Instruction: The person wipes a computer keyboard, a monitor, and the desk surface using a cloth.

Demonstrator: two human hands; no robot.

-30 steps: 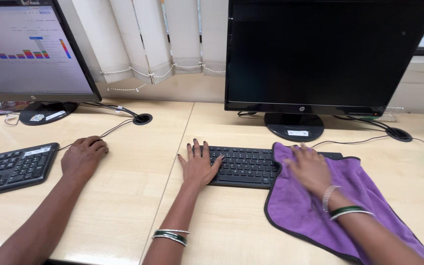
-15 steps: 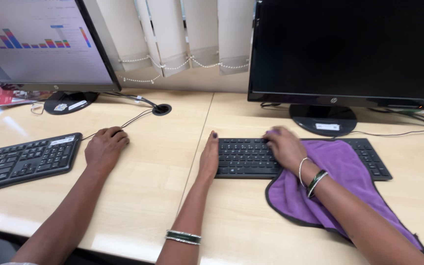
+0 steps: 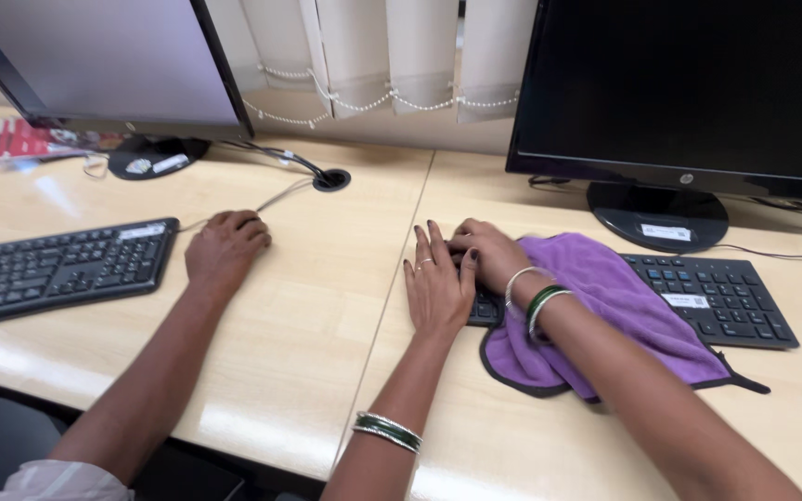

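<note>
A black keyboard [image 3: 726, 295] lies on the pale wooden desk [image 3: 327, 306] in front of a dark monitor [image 3: 698, 83]. A purple cloth [image 3: 605, 297] is draped over the keyboard's left half. My right hand [image 3: 489, 252], with bangles at the wrist, presses the cloth's left end onto the keys. My left hand [image 3: 438, 283] lies flat with its fingers apart at the keyboard's left end, right beside my right hand.
A co-worker's hand [image 3: 226, 249] covers a mouse to the left, next to a second black keyboard [image 3: 58, 269] and a lit monitor [image 3: 95, 56]. Cables run into a desk grommet [image 3: 331, 179]. Vertical blinds [image 3: 392, 56] hang behind.
My right hand has swept the purple cloth leftward along the keyboard, from its right part to its left end. My left hand stays at the left end. The view has shifted left.
</note>
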